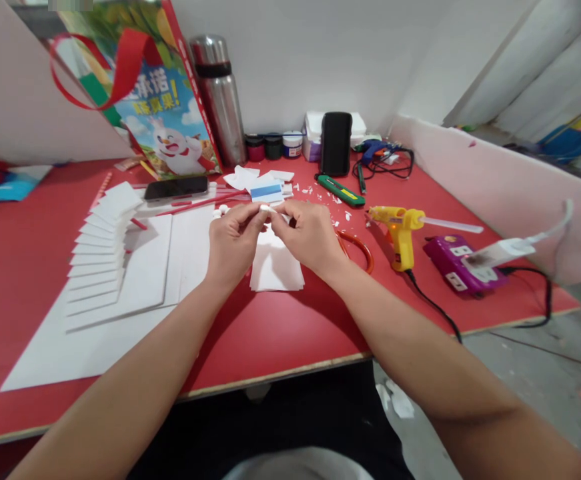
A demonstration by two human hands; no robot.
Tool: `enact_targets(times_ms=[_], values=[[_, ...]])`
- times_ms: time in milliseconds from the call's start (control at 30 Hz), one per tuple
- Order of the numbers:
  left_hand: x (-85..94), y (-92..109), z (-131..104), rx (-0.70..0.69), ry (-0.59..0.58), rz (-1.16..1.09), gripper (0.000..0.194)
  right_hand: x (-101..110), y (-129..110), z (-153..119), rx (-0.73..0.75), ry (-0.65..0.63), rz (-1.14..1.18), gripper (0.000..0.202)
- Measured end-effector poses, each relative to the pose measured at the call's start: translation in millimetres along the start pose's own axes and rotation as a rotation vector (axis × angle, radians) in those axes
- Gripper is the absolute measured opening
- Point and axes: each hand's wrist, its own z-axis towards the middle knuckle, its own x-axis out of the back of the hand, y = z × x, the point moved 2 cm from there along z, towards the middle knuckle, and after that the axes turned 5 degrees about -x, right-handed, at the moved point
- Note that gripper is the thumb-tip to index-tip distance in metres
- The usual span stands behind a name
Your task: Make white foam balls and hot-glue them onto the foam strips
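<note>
White piece (267, 209), very small, is up over the red desk (275, 333). The left hand (231, 243) pinches one end with its fingers (255, 223), and the right hand (309, 233) pinches the other. White paper (277, 270) lies below, with a yellow glue gun (401, 233) to the right.

Ahead of you a bag (167, 110), a steel flask (225, 110) just beside it, three jars (273, 147) in a row, a phone (177, 189) lying flat before the bag, to your right a purple power strip (451, 263)
</note>
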Motion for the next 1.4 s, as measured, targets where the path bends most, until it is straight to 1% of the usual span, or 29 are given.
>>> enact_targets(times_ms=[133, 200, 267, 333, 433, 533, 667, 767, 833, 933, 1000, 1067, 1200, 1300, 1400], values=[[-1.5, 1, 1, 0.003, -0.017, -0.037, 0.017, 0, 3, 1, -0.115, 0.027, 0.161, 0.024], [-2.2, 2, 0, 0.002, -0.009, -0.041, 0.016, -1, 3, 1, -0.119, 0.037, 0.189, 0.025], [-2.3, 1, 0, 0.005, 0.006, -0.021, 0.015, -3, 1, -1, -0.077, 0.045, 0.137, 0.025], [-1.9, 1, 0, 0.002, 0.019, 0.007, 0.015, -5, -2, -4, -0.003, 0.062, 0.023, 0.026], [-0.6, 1, -1, -0.039, 0.046, 0.065, 0.015, -8, -8, -8, 0.101, 0.081, -0.162, 0.030], [-0.1, 2, -2, -0.086, 0.065, 0.153, 0.016, -13, -10, -10, 0.138, 0.058, -0.274, 0.031], [-2.0, 3, -5, -0.153, 0.037, 0.257, 0.019, -14, -6, -9, 0.137, 0.038, -0.280, 0.030], [-2.7, 0, -7, -0.174, -0.004, 0.222, 0.022, -8, -1, -5, 0.115, 0.038, -0.202, 0.030], [-1.3, -4, -6, -0.129, -0.009, 0.112, 0.020, -4, 2, -3, 0.107, 0.009, -0.116, 0.028], [2.5, -9, -3, 0.005, 0.007, -0.078, 0.016, 2, 5, 0, 0.117, -0.054, -0.019, 0.025], [4.7, -11, 0, 0.090, 0.000, -0.176, 0.017, 3, 6, 2, 0.133, -0.079, 0.010, 0.025], [5.8, -11, 2, 0.146, -0.015, -0.239, 0.021, 4, 7, 3, 0.140, -0.094, 0.041, 0.026], [5.2, -10, 3, 0.182, -0.021, -0.278, 0.027, 4, 11, 4, 0.114, -0.113, 0.113, 0.025], [4.0, -12, 2, 0.178, -0.025, -0.287, 0.025, 4, 13, 5, 0.087, -0.129, 0.161, 0.025], [4.7, -13, 1, 0.133, -0.035, -0.248, 0.020, 3, 15, 4, 0.059, -0.154, 0.229, 0.028]])
